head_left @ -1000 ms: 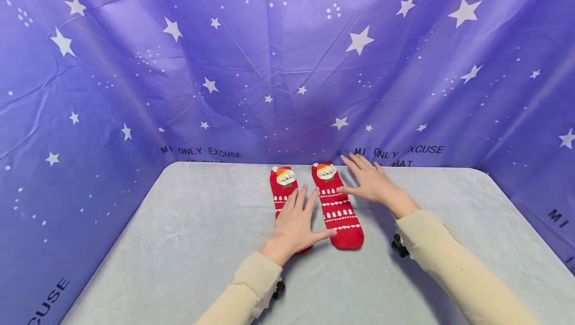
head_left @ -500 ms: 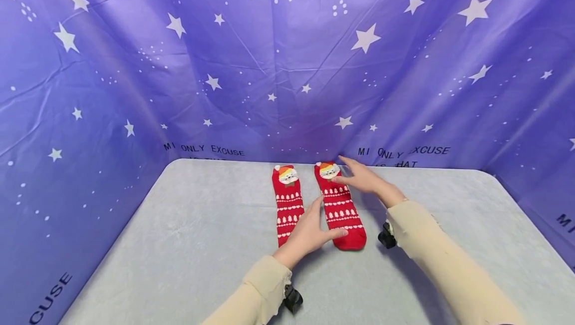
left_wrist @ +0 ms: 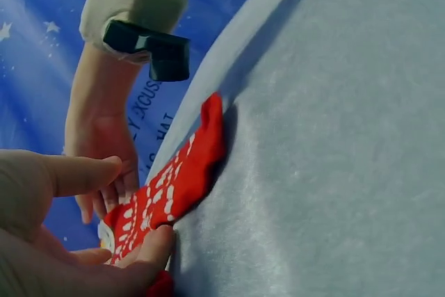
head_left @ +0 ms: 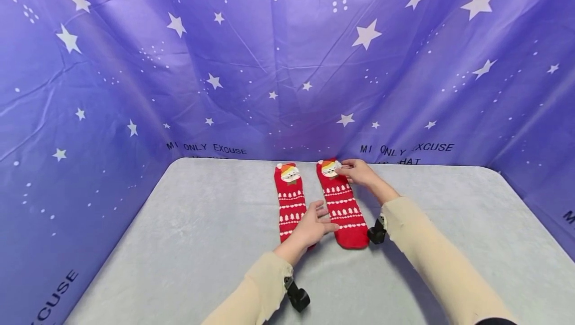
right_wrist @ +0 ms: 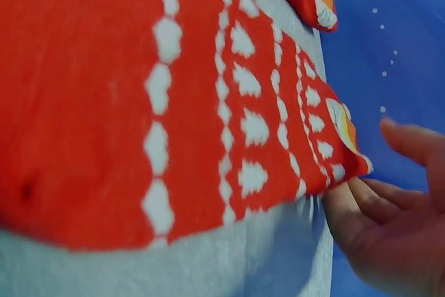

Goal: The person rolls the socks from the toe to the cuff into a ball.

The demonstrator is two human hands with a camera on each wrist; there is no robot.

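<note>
Two red socks with white tree bands and a cat face at the cuff lie side by side, the left sock (head_left: 291,200) and the right sock (head_left: 343,210). My left hand (head_left: 311,226) hovers over the left sock's lower part, partly hiding it. Its fingertips reach the right sock's left edge, with the thumb held apart. At the right sock's cuff is my right hand (head_left: 359,172). In the right wrist view this hand (right_wrist: 396,220) has its fingers at and partly under the sock's edge, hiding their tips, and the thumb stands clear of the fabric.
A grey cloth-covered table (head_left: 188,240) bears both socks. Close behind its far edge hangs a purple curtain (head_left: 242,65) with stars and lettering, which also covers both sides. Black wrist cameras, such as the left one (head_left: 297,295), stick out below the sleeves.
My right hand has come in leftward and down to the right sock's cuff, its fingers drawn closer together. The left hand has moved right, from over the left sock toward the right sock's edge.
</note>
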